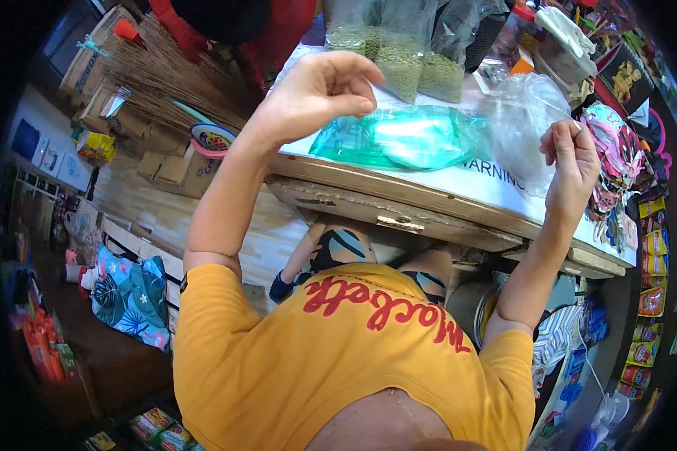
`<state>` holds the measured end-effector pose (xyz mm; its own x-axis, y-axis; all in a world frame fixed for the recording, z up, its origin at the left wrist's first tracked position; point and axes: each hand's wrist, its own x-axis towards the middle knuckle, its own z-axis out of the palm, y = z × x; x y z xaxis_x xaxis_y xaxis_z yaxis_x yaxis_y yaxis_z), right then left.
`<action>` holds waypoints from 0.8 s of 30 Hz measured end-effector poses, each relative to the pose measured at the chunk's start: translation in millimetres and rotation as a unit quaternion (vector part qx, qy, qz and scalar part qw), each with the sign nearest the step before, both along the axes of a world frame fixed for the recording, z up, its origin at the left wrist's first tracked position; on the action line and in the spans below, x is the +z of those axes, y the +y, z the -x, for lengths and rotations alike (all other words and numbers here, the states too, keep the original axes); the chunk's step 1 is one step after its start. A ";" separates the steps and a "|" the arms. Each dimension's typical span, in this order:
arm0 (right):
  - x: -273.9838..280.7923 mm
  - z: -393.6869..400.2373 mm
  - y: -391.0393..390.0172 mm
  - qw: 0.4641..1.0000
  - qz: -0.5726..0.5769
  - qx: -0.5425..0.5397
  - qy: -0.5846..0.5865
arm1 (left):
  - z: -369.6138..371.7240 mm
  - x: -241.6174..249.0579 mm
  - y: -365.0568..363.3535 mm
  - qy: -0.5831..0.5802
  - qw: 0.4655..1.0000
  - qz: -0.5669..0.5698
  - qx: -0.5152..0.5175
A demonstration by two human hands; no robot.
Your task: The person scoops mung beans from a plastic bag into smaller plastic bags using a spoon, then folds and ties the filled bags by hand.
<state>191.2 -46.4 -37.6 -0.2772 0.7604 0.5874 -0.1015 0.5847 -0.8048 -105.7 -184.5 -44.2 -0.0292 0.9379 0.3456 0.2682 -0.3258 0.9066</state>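
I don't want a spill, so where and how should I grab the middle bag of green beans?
Probably from above: gather the middle bag by its loose plastic, beyond the beans. They fill its near end, leaving slack film at the far end.

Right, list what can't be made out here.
All in the head view:
- Lettering under the green plastic: glare and folds hide it.
- Anything pinched in the right hand: fingers cover it.
- The red-and-black shape up top: cut off by the edge.
- Print on the hanging packets: too small.

Two hands show – plus at least three bags of beans.
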 end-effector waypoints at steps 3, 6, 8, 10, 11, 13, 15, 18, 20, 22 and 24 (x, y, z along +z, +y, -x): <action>-5.8 7.4 0.5 1.000 0.002 0.017 -0.011 | 7.7 1.9 -10.9 -0.072 0.997 -0.016 0.035; -12.7 22.8 -2.3 0.997 0.009 0.047 -0.063 | 22.5 1.1 -22.4 -0.120 0.990 -0.048 0.062; -19.6 38.8 -10.0 0.989 -0.010 0.052 -0.136 | 32.2 0.3 -29.2 -0.126 0.981 -0.090 0.116; -30.1 50.4 -13.7 0.971 -0.069 0.075 -0.215 | 50.1 -2.1 -32.7 -0.113 0.963 -0.165 0.182; -39.3 56.2 -11.6 0.957 -0.119 0.095 -0.245 | 60.3 -1.6 -38.1 -0.118 0.948 -0.173 0.240; -41.0 63.0 -14.7 0.920 -0.179 0.140 -0.319 | 74.7 2.4 -52.7 -0.119 0.921 -0.207 0.308; -40.1 66.9 -20.1 0.909 -0.212 0.118 -0.338 | 84.8 6.0 -66.7 -0.083 0.887 -0.251 0.379; -26.4 61.7 -23.6 0.918 -0.197 0.101 -0.330 | 72.7 15.0 -75.0 -0.019 0.875 -0.259 0.408; -9.2 62.3 -28.7 0.929 -0.255 0.024 -0.266 | 51.5 17.8 -66.2 0.031 0.887 -0.277 0.369; 4.4 60.8 -36.1 0.939 -0.249 0.011 -0.237 | 25.4 12.4 -47.6 0.077 0.906 -0.272 0.315; 11.3 61.2 -47.1 0.950 -0.182 0.061 -0.246 | -12.2 7.2 -25.4 0.066 0.940 -0.243 0.230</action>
